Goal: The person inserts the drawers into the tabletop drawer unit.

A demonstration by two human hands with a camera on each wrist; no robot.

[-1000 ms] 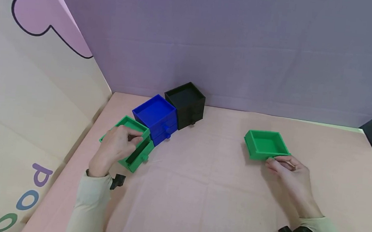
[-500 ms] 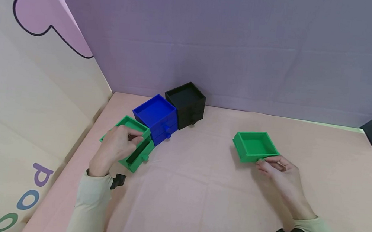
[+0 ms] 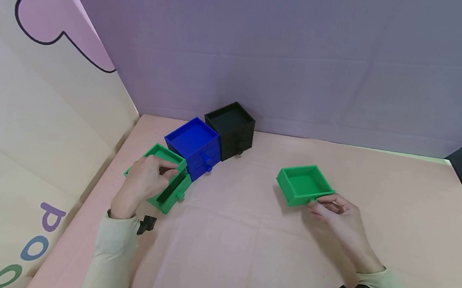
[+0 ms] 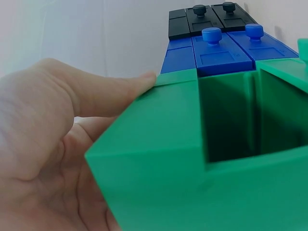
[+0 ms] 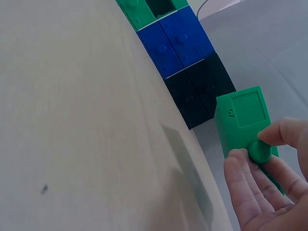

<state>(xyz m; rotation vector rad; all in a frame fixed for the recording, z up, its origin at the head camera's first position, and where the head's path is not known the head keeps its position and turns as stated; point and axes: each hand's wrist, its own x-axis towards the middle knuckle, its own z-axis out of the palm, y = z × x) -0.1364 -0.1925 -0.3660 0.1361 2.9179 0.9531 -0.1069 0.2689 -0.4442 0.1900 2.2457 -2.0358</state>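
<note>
In the head view my right hand [image 3: 340,224] pinches the round knob [image 5: 260,151] of a green drawer [image 3: 304,182]. The drawer is an empty shallow box, level and close over the table, its shadow just below it. At the left, my left hand [image 3: 144,182] grips the top of a small green drawer cabinet [image 4: 154,130], thumb [image 4: 120,91] along its upper edge. The cabinet's upper slot gapes dark and vacant. A lower drawer with its own knob [image 3: 180,196] sits beneath that slot. My left fingers partly hide the cabinet's tray-like top.
Right behind the green cabinet, in a slanting row, stand a blue drawer cabinet [image 3: 194,138] and a black one [image 3: 232,125], knobs facing front right. A grey cloth wall [image 3: 305,63] rises behind the pink table [image 3: 243,238]. A patterned panel [image 3: 39,97] borders the left.
My right hand has carried the green drawer leftward across the table and slightly nearer to me. The left hand and the cabinets have stayed in place.
</note>
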